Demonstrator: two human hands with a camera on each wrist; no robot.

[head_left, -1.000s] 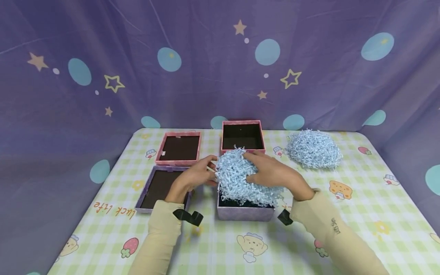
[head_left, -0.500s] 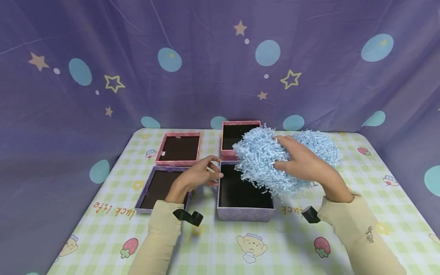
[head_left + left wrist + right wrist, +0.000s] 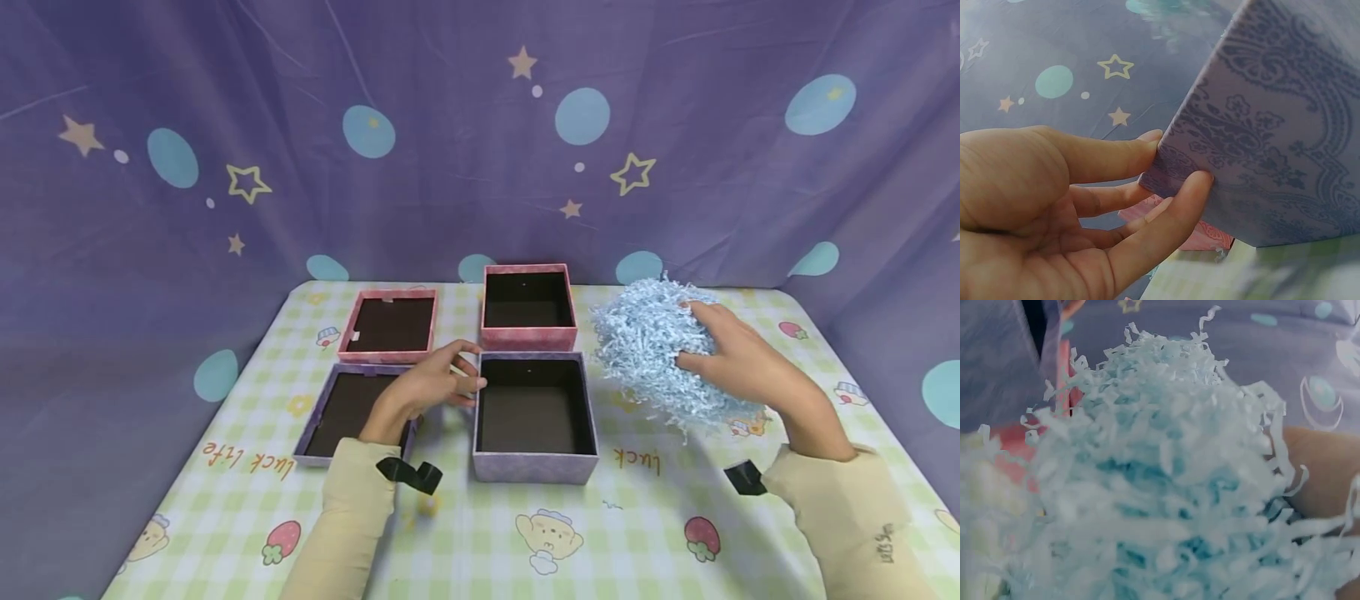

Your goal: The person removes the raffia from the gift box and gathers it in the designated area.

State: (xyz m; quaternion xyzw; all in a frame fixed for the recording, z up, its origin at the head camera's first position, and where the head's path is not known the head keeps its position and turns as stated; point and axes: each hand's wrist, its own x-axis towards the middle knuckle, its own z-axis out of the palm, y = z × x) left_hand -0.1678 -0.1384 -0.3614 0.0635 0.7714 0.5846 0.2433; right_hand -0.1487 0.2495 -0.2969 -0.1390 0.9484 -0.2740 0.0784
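My right hand (image 3: 738, 354) grips a bundle of light blue shredded paper (image 3: 648, 342) above the right of the table; the bundle fills most of the right wrist view (image 3: 1166, 475). At the table's middle stands an uncovered purple box (image 3: 536, 467), its dark inside bare. My left hand (image 3: 435, 383) holds this box at its far left corner, thumb against the patterned side (image 3: 1260, 137) and index finger at the corner edge. A second bundle of shredded paper lies behind the held one, mostly hidden and hard to tell apart.
Behind the purple box is an uncovered pink box (image 3: 528, 337). To the left lie a pink lid (image 3: 386, 357) and a purple lid (image 3: 318, 417), both dark side up. A small blue shred (image 3: 612, 505) lies on the checked tablecloth (image 3: 630, 550). A purple curtain (image 3: 450, 217) hangs behind.
My right hand has lifted the shredded paper out of the purple box and carried it to the right, uncovering the box's inside. My left hand stays at the box's corner.
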